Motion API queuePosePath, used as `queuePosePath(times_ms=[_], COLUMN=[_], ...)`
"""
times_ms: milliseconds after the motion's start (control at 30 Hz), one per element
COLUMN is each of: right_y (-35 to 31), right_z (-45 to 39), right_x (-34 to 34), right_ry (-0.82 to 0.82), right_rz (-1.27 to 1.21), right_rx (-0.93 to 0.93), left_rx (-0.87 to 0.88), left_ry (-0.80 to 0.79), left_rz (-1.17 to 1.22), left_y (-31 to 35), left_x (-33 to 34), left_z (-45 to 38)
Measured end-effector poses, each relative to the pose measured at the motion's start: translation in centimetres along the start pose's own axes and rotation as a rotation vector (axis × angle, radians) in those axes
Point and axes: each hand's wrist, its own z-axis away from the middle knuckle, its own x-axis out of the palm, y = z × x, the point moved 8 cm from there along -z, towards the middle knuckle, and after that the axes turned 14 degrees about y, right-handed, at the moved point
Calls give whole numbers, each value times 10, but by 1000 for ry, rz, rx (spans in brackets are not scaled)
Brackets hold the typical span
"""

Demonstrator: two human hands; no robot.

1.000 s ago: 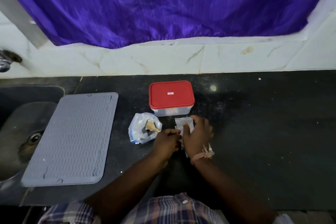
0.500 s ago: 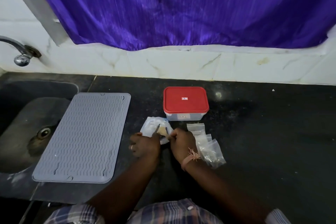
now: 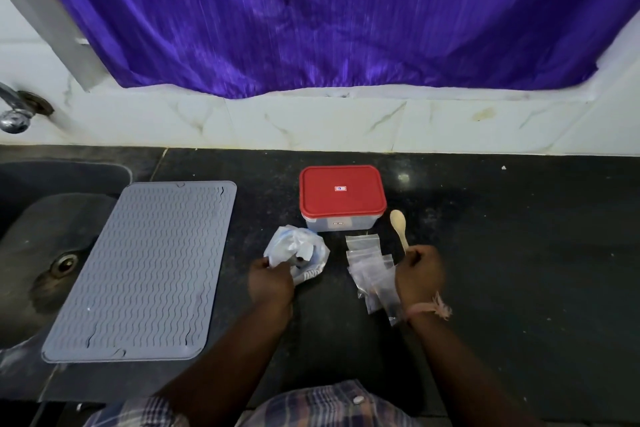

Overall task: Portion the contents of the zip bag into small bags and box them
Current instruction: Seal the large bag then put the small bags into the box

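Two hands of mine are at work over the dark table (image 3: 502, 253), seen from the one camera on my head. My left hand (image 3: 272, 279) grips the near edge of the crumpled zip bag (image 3: 296, 251), which sits on the table just in front of the box (image 3: 343, 199) and a little to its left; something dark shows in the bag's open mouth. My right hand (image 3: 419, 274) is clenched around the handle of a small wooden spoon (image 3: 399, 225), whose bowl points away from me and stands just right of the box. The box has a red lid, which is on, and clear walls. Between my hands lies a loose pile of small clear bags (image 3: 369, 265), overlapping one another, the near ones partly under my right wrist; whether any holds something I cannot tell. A pale thread band (image 3: 431, 308) is tied at that wrist. Farther left a grey ribbed mat (image 3: 145, 270) lies flat, its left edge hanging over the sink (image 3: 41, 253). A tap (image 3: 14, 114) shows at the far left, and a purple curtain (image 3: 329, 17) hangs above the white tiles behind the table.
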Motion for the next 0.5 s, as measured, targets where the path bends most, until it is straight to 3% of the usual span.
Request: queuePosePath(times_ms=[233, 300, 367, 400, 433, 500], right_y=[8, -5, -32, -49, -67, -88], right_z=[-34, -32, -20, -7, 8, 41], right_x=[41, 35, 18, 13, 16, 31], right_ry=[-157, -68, 70, 64, -23, -341], right_rz=[322, 359, 231, 91, -71, -295], right_rx=[-20, -123, -268, -346, -390, -274], left_rx=[38, 97, 148, 159, 160, 149], left_ry=[-43, -68, -88, -117, -154, -255], left_rz=[-11, -2, 13, 17, 33, 58], left_y=[4, 12, 19, 23, 25, 31], left_x=[-3, -4, -4, -3, -1, 2], left_z=[5, 5, 6, 7, 6, 9])
